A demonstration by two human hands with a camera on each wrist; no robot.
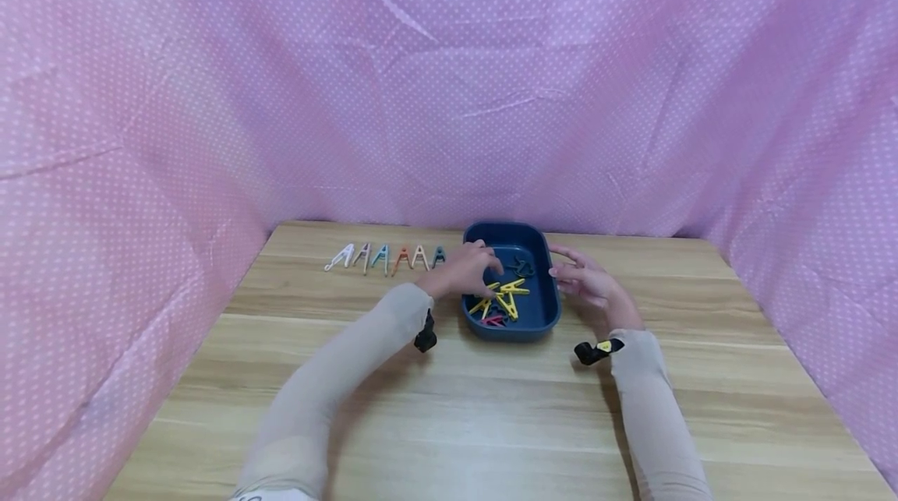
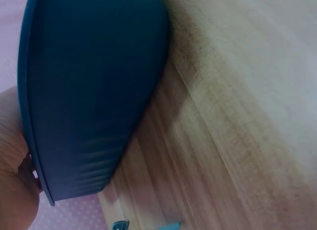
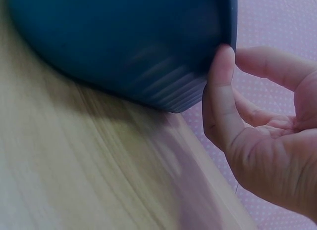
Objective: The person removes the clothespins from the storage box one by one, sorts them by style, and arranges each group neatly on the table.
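Observation:
A dark blue rectangular bin [image 1: 529, 312] stands on the table. Inside lie several yellow clothespins [image 1: 514, 287], a red clothespin [image 1: 494, 320] near the front, and dark clothespins [image 1: 521, 267] toward the right wall. My left hand [image 1: 466, 269] reaches over the bin's left rim, its bent fingers and thumb spread apart above the yellow clothespins; nothing shows between them. At the opposite side, my right hand [image 1: 588, 283] touches the bin's right wall, and in the right wrist view its fingertips [image 3: 225, 59] rest at the rim.
Left of the bin, several clothespins stand in a row near the back edge: white [image 1: 341, 256], grey-brown [image 1: 362, 255], light blue [image 1: 381, 256], orange [image 1: 401, 258], cream [image 1: 419, 256] and dark teal [image 1: 439, 255]. A pink dotted curtain [image 1: 491, 96] hangs behind and beside the wooden table [image 1: 491, 423].

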